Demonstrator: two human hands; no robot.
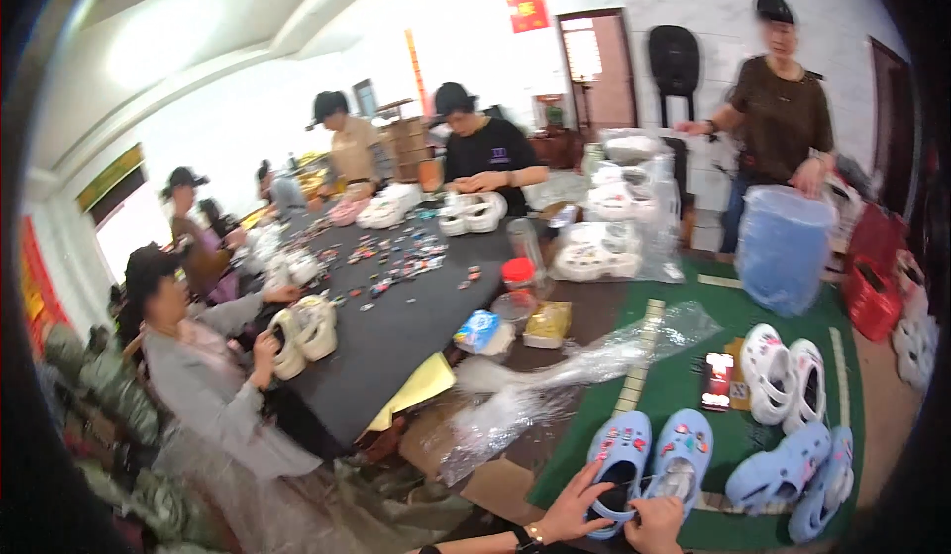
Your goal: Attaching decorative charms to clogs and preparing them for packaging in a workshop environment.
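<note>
Two light blue clogs with colourful charms on their toes stand side by side on the green mat, toes pointing away from me. My left hand [573, 510] grips the left clog [624, 439] at the left side of its opening. At that clog's heel, my right hand [656, 526] has its fingers bent around the rim, close to the right clog [686, 437]; its exact hold is partly hidden. Something whitish lies inside the right clog. Farther right on the mat are another pair of blue clogs [783, 470], one tipped on its side, and a white pair [767, 368].
A phone-like lit object [717, 381] lies on the green mat [684, 336]. Clear plastic wrap [505, 415] spreads to the left. Bagged white clogs [597, 250] and a blue plastic bag [786, 247] stand beyond. Several people sit or stand around a dark table [396, 326] scattered with charms.
</note>
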